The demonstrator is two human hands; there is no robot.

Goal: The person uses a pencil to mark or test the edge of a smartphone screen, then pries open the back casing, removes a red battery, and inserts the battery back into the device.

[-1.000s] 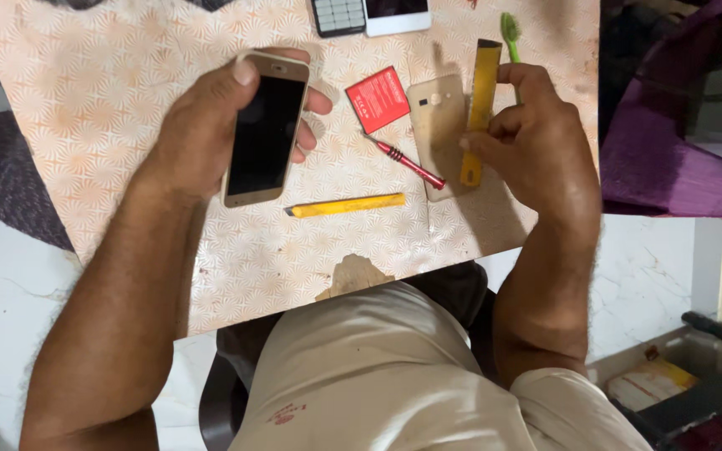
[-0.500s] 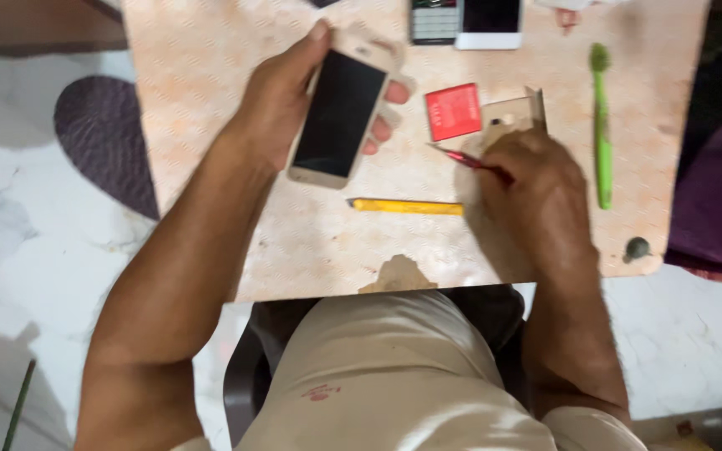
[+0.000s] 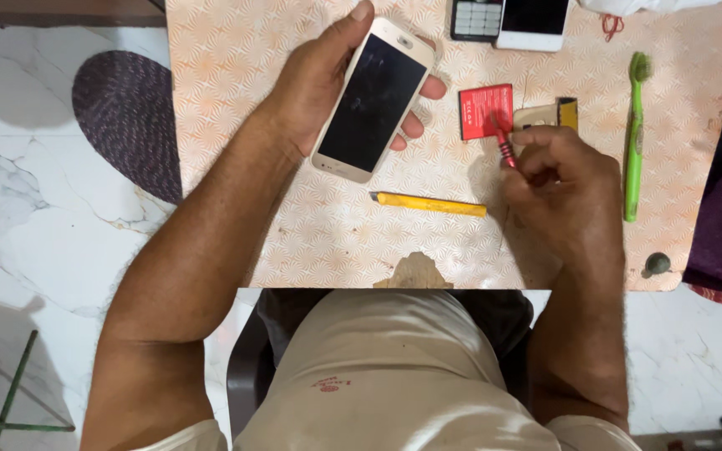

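Note:
My left hand [image 3: 307,88] grips a gold-edged smartphone [image 3: 373,100], dark screen up, above the patterned table [image 3: 236,100]. My right hand [image 3: 566,188] is closed around a thin red-handled screwdriver [image 3: 505,146], whose tip end lies at the lower edge of a flat red battery [image 3: 482,108]. A gold phone back cover [image 3: 541,114] lies just beyond my right knuckles, partly hidden by them. A yellow flat tool [image 3: 428,203] rests on the table between my two hands.
A green toothbrush [image 3: 633,142] lies lengthwise at the right. A keypad phone [image 3: 475,18] and a white phone [image 3: 535,21] sit at the far edge. A small dark round object [image 3: 656,264] is near the right front corner. A dark oval mat [image 3: 127,117] lies on the marble floor, left.
My right hand has let go of the yellow strip it held and has picked up the red screwdriver from the table. The left hand keeps hold of the smartphone.

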